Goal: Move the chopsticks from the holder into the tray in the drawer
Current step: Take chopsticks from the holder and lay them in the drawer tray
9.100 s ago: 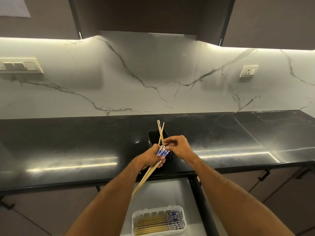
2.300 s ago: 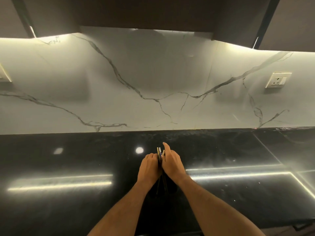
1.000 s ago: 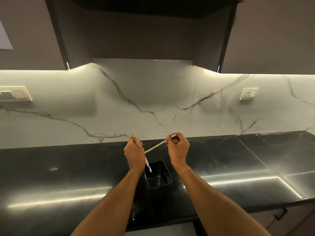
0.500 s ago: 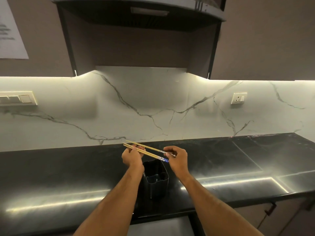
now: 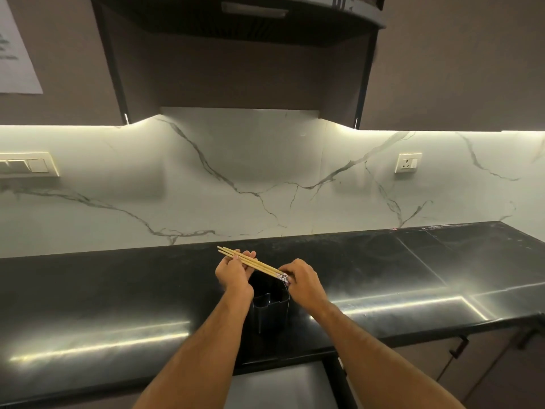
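My left hand (image 5: 234, 271) cradles the thin end of the pale wooden chopsticks (image 5: 250, 262), fingers curled under; my right hand (image 5: 303, 283) pinches their blue-patterned end. The bundle lies level just above the black plastic holder (image 5: 269, 312) on the glossy black countertop (image 5: 88, 305), tips toward 10 o'clock. The open drawer (image 5: 283, 385) sits at 6 o'clock, tray unseen.

The open pale drawer (image 5: 283, 385) below the black counter is cut off by the near edge, so no tray shows; the left hand (image 5: 234, 276) hides part of the black plastic holder's (image 5: 269, 311) rim. The patterned ends of the wooden chopsticks (image 5: 253, 263) are too small to make out; the white paper sheet (image 5: 14, 51) at far left is cut by the edge.
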Available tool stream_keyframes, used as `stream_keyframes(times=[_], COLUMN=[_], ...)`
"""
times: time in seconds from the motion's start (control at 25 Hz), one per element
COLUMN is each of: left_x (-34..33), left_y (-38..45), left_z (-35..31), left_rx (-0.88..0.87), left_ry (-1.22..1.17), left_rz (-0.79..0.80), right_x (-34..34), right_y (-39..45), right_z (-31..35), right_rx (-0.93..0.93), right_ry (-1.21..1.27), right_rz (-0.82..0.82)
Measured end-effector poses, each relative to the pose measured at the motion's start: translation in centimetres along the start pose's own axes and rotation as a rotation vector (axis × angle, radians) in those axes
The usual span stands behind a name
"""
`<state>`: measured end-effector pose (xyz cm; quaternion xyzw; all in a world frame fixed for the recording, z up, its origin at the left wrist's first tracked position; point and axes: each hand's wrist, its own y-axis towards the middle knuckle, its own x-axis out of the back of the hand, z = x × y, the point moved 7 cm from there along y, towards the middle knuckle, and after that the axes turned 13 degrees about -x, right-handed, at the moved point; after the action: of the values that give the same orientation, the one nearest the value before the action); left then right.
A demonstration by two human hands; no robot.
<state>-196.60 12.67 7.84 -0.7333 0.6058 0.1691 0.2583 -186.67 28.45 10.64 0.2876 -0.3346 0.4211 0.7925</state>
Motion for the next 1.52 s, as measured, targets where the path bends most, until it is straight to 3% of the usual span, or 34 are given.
stream_keyframes(times=[0.2,0.36,0.44,0.52,0.6,0.68,0.76,0.84,0.92,1.04,1.16,1.28,1.52], left_x=[1.3,2.3,3.3,4.7,5.4,4.4,2.5,1.0,0.7,1.4,1.9,2.2,2.4], left_y=[-0.2,0.0,0.3,0.5,0.0,-0.9,-1.7,-2.4,-3.4,-3.5,-3.5,-3.6,-5.1], left_z=[0.2,0.8,0.2,-1.9,-4.4,-5.4,-4.2,-2.2,-1.4,-1.7,-1.8,-1.4,-0.5], left_rx=[0.001,0.028,-0.008,-0.165,-0.442,-0.786,-0.964,-0.981,-0.984,-0.862,-0.819,-0.778,-0.772], left_ry=[0.005,0.013,0.137,0.447,0.713,0.938,1.204,1.518,1.790,1.837,1.806,1.792,1.837], left_rz=[-0.023,0.004,-0.007,-0.061,-0.056,0.143,0.503,0.870,1.087,1.087,1.063,1.081,1.101], right_x=[-2.2,-3.1,-3.3,-3.4,-3.1,-3.1,-3.3,-3.6,-3.9,-4.0,-2.8,-2.5,-4.0], right_y=[-0.4,-0.2,-0.1,-0.1,-0.1,-0.3,-0.6,-1.1,-1.4,-1.4,-1.5,-1.8,-3.0], right_z=[0.6,0.9,0.8,0.6,0.6,0.9,1.5,2.5,3.2,3.1,0.9,-1.3,-1.1], right_rx=[-0.026,-0.044,-0.052,-0.062,-0.070,-0.058,-0.018,0.036,0.096,0.120,-0.048,-0.301,-0.320], right_ry=[0.035,-0.009,-0.031,-0.067,-0.126,-0.197,-0.238,-0.290,-0.349,-0.339,0.007,0.319,0.385], right_rz=[0.218,0.243,0.216,0.177,0.130,0.097,0.085,0.081,0.079,0.034,-0.043,0.046,0.156])
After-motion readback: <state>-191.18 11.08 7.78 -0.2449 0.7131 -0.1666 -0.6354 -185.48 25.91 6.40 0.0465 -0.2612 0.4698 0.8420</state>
